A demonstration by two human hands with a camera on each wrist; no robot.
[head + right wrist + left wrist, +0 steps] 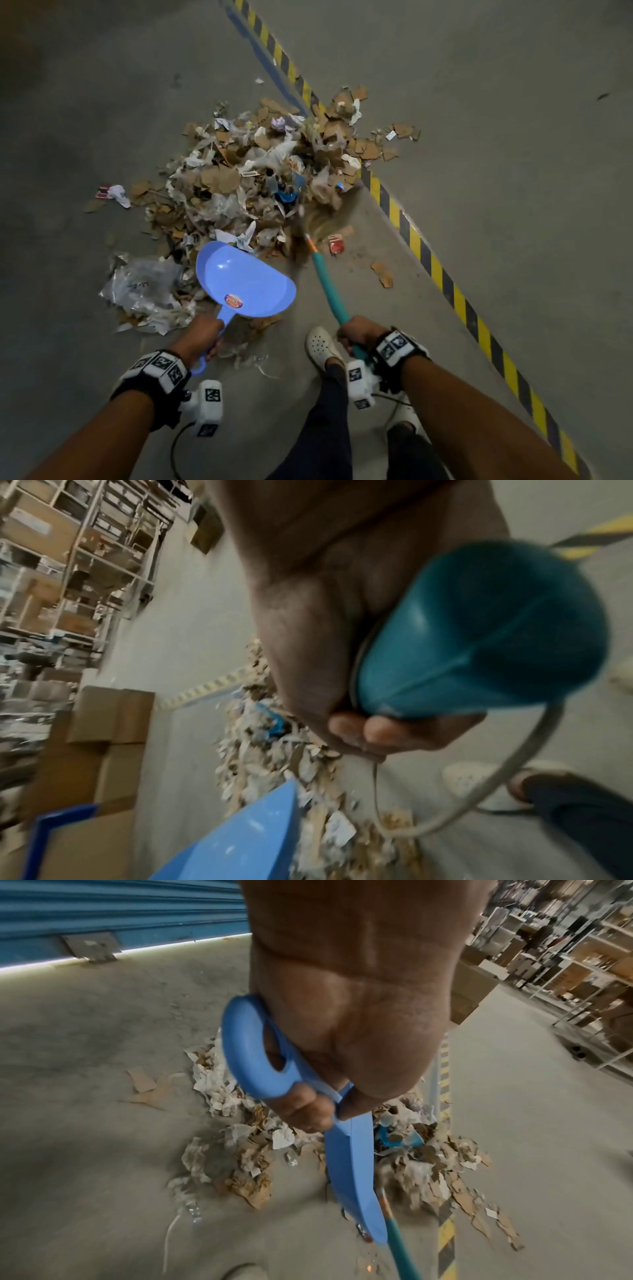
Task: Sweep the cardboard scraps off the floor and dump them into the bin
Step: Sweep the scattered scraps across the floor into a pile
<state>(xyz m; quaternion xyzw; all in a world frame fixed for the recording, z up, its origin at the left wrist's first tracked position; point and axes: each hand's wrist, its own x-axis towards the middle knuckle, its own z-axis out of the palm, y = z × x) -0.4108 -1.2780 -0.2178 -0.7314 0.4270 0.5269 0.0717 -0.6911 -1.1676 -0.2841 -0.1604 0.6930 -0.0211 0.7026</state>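
Left hand [202, 334] is wrapped tight round the handle of the light-blue plastic dustpan [245, 279], a firm grip that angles the pan's open mouth towards the near edge of the heap, so whatever comes its way should slide straight in. The pan looks empty for now. Right hand [356, 334] is clenched on the teal handle of the straw-bristled broom [327, 286], held low on the shaft for short, controlled strokes, and the bristles are a blur at the right flank of the pile, just beside the pan. And what a pile: torn brown cardboard scraps [260, 171] mixed with white paper and crumpled clear plastic, heaped on the grey concrete floor [496, 171] and spilling across the yellow-and-black hazard stripe [424, 250]. A few strays lie apart to the right of the broom, and a red wrapper sits near the bristles. No bin in sight, so the dumping is some way off; I'd call this the start of the first scoop. One white perforated clog [322, 346] is planted between the two tools, clear of the stroke.
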